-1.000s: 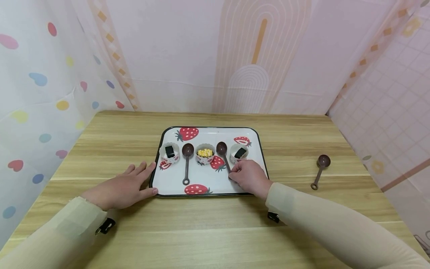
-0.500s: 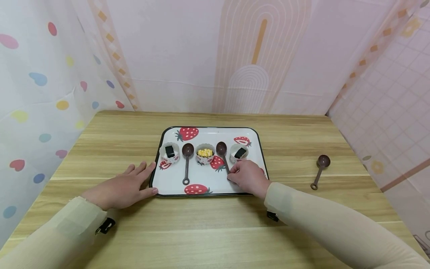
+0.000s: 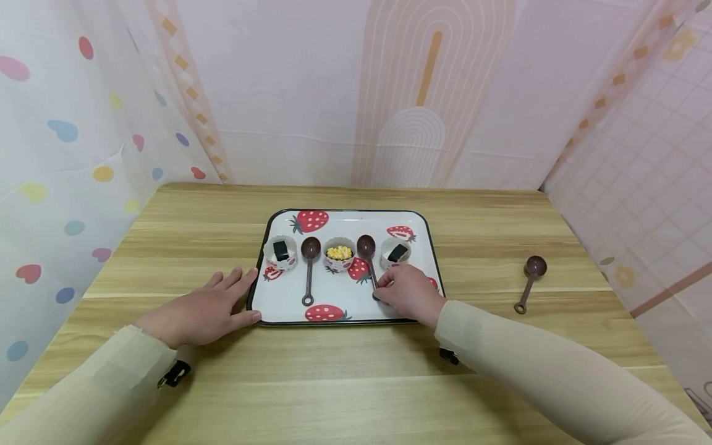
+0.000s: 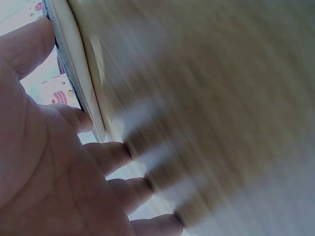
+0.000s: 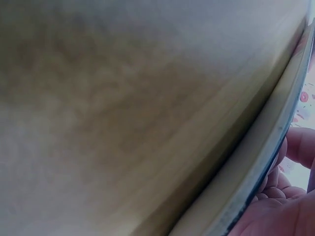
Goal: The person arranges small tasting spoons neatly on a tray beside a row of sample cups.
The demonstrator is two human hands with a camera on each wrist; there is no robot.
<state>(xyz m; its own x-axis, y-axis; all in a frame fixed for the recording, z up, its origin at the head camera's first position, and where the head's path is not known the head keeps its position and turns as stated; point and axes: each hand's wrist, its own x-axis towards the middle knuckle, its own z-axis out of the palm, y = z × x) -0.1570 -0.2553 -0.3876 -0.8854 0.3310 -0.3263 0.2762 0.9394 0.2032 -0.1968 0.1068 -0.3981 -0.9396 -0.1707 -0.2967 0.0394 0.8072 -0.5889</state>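
Pinching, with the right grip (image 3: 410, 293), the handle of a brown, round-bowled, plastic-looking spoon (image 3: 366, 246), visible as far as the bowl only from the head. Showing, from the left wrist alone, the palm of the left grip (image 4: 54, 167), released, touching a white, black-rimmed, rectangular tray (image 3: 280, 293). Pointing bowl-first away from the person over the tray, long axis nearly front to back. Leaving white tray surface left of the handle; nearing the front rim, then wood-grained counter (image 3: 322, 377).

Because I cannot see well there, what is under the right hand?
Under the right hand: the tray, plus the brown spoon it pinches. The handle's tip and anything beneath the palm seem covered.
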